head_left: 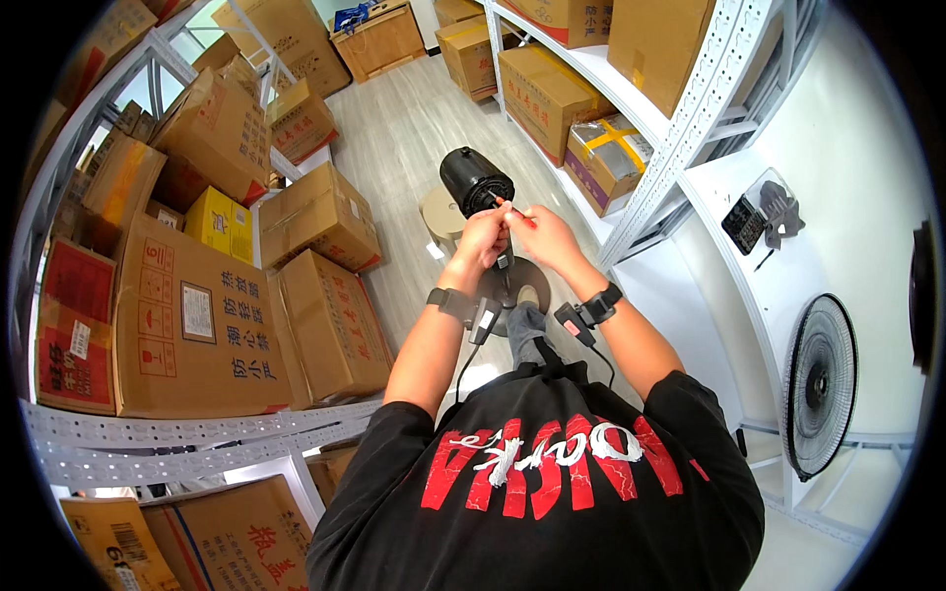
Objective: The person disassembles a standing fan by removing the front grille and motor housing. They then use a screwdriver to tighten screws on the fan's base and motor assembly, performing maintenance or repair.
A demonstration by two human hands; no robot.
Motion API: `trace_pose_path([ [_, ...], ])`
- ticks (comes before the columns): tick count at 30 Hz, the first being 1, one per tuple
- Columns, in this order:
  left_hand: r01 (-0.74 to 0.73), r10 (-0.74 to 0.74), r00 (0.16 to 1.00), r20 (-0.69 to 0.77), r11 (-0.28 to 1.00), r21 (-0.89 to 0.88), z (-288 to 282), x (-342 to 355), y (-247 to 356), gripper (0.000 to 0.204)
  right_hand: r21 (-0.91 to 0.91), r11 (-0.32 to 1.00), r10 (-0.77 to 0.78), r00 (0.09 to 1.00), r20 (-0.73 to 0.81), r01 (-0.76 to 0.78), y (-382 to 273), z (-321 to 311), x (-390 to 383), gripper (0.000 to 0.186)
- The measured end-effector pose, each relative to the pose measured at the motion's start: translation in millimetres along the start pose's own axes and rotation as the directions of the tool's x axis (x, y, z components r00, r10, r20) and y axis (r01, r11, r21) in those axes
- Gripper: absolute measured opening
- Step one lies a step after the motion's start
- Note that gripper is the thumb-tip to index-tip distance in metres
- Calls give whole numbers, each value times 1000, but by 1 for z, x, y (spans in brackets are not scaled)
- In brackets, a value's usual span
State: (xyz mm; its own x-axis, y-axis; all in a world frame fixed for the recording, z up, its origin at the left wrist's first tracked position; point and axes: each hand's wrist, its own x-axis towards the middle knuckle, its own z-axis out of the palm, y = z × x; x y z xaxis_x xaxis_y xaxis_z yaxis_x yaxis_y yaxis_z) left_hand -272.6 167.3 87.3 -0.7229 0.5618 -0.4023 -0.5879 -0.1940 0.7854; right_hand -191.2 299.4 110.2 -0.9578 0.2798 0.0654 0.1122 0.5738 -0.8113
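A standing fan without its guard is before me. Its black motor housing (477, 181) is tilted on a pole above a dark round base (525, 286). My left hand (483, 238) is closed at the lower end of the housing; what its fingers grip is hidden. Beside it, my right hand (548, 237) is closed on a small red-handled tool (529, 223), mostly covered by the fingers. The two hands nearly meet at the fingertips. One of my shoes (528, 295) is at the fan base.
Cardboard boxes (325, 212) crowd the left shelves, and more boxes (548, 98) fill the right rack. On a white shelf at right are a black tray (743, 226) and grey fan blades (781, 212). A round fan guard (822, 386) leans below. A beige disc (442, 212) lies behind the fan.
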Motion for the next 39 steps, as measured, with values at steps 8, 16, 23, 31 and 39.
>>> trace_pose_path([
  [8,35,-32,998,50,997,-66,1,-8,0,27,176,965,175,978,112,-193,-1,-2,-2,35],
  [16,5,-5,1000,-2,998,-70,6,-14,10,29,-344,883,-380,917,-124,320,-33,-11,-18,28],
  [23,80,-69,991,116,993,-92,0,-3,-5,23,-5,991,131,985,109,-132,11,-1,0,27],
  [31,30,-27,996,85,999,-23,2,-13,5,25,-246,942,-281,937,-209,228,-16,-6,-10,29],
  [39,27,-31,998,46,996,88,3,-20,9,26,-270,960,-119,981,-155,74,-7,1,-8,29],
])
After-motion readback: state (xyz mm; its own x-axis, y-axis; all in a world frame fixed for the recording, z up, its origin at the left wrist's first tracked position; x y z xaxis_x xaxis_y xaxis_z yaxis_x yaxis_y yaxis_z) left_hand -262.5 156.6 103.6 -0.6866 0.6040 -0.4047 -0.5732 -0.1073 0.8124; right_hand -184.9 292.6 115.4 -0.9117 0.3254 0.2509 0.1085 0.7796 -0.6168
